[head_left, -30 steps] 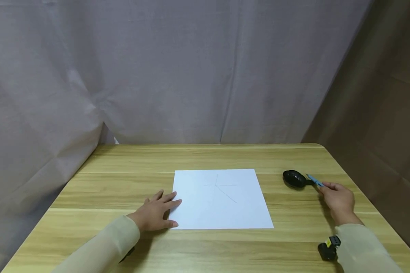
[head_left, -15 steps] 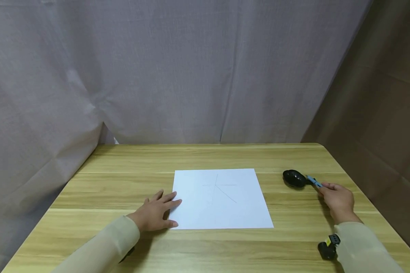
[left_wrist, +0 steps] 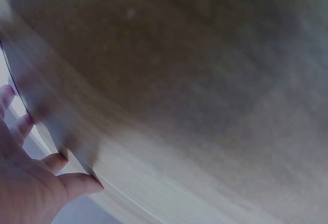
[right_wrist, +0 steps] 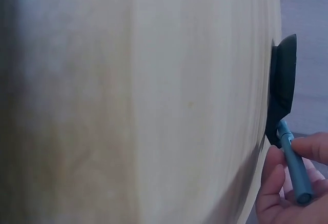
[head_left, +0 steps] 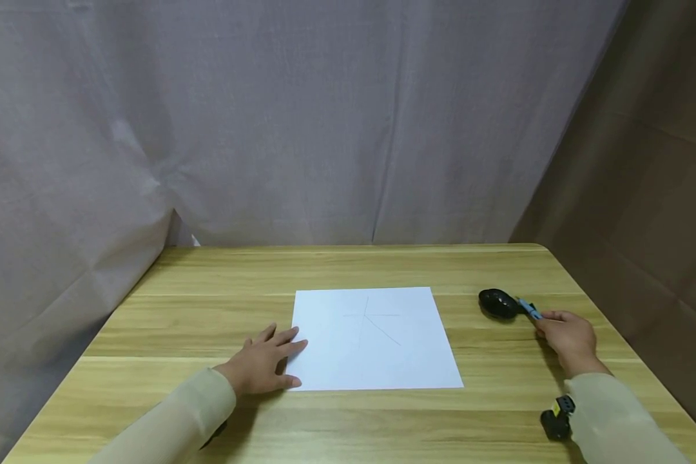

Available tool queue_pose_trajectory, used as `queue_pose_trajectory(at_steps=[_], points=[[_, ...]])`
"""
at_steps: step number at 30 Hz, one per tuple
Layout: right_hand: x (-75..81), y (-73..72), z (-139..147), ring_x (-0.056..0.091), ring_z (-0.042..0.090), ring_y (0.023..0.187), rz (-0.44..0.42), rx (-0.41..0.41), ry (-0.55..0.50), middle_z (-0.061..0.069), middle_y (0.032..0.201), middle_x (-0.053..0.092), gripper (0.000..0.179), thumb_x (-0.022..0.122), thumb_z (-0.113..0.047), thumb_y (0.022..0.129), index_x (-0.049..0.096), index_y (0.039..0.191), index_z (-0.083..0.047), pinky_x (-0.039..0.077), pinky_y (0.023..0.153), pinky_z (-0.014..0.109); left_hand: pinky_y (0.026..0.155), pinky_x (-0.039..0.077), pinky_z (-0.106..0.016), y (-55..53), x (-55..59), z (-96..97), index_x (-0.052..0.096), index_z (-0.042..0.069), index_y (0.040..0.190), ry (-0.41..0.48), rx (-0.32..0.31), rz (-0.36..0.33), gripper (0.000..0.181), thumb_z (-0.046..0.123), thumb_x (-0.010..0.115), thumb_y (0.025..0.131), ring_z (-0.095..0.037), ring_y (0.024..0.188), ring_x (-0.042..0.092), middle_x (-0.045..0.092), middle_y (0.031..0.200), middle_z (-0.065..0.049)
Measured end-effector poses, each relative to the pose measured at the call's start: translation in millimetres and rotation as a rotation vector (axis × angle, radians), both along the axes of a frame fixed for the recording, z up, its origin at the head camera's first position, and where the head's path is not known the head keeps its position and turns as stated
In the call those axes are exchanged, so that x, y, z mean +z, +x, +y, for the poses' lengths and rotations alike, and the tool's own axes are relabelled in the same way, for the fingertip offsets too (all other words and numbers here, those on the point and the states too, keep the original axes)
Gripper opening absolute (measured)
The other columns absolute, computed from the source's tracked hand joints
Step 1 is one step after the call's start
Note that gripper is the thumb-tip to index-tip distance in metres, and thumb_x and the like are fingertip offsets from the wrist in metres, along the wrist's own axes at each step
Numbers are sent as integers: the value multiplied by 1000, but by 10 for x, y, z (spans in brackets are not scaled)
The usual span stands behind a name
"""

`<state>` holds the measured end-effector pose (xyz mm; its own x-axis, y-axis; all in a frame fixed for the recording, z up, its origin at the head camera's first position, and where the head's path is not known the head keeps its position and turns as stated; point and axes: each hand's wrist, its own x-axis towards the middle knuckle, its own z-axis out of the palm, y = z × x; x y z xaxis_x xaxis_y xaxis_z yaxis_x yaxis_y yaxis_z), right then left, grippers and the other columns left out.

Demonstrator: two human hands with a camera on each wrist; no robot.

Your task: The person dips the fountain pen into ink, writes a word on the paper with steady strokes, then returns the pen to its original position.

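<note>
A white sheet of paper [head_left: 383,364] with several thin drawn lines lies on the table. Spread fingers of my left hand [head_left: 262,361] rest on its left edge; the left wrist view shows the same hand [left_wrist: 28,185] with its fingertips along the sheet's border. Over on the right, my right hand [head_left: 567,338] pinches a blue pen [head_left: 529,308] between thumb and fingers. The pen's far end meets the narrow stem of a black, spoon-shaped object [head_left: 497,303] with an oval body. In the right wrist view the pen [right_wrist: 297,172] slants against that stem.
The wood-grain table [head_left: 197,322] has a rounded far right corner. Grey cloth [head_left: 278,129] hangs behind it, and brown cloth [head_left: 644,193] along the right. A small black device [head_left: 555,425] sits at the right wrist, beside the sleeve.
My right hand has shifted slightly left with the pen, bringing its far end closer in against the black object's stem. My left hand stays on the paper.
</note>
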<state>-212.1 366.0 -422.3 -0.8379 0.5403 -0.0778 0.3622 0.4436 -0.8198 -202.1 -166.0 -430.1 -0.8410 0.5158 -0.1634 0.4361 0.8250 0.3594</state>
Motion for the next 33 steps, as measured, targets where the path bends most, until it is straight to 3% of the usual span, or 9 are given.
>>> queue_pose_trajectory(at_steps=[20, 29, 33], points=[[9, 10, 4, 56, 2, 56, -32, 108, 116, 8, 74, 70, 39, 54, -6, 90, 55, 122, 16, 45, 51, 27, 98, 16, -79, -4, -1, 4, 44, 27, 146, -2, 0, -1, 72, 56, 65, 84, -48, 143, 12, 25, 159, -1], [17, 24, 36, 56, 5, 59, -56, 144, 154, 10, 78, 70, 40, 56, -8, 90, 55, 123, 15, 46, 52, 28, 97, 17, -79, -7, -6, 1, 44, 26, 146, -3, -9, 11, 72, 56, 65, 84, -48, 143, 14, 26, 159, -3], [21, 14, 43, 56, 11, 64, -75, 141, 196, 21, 88, 69, 40, 57, -10, 91, 56, 123, 13, 43, 54, 29, 97, 18, -80, -11, -13, 0, 44, 25, 146, -4, -11, 20, 72, 56, 65, 84, -49, 142, 15, 26, 159, -3]])
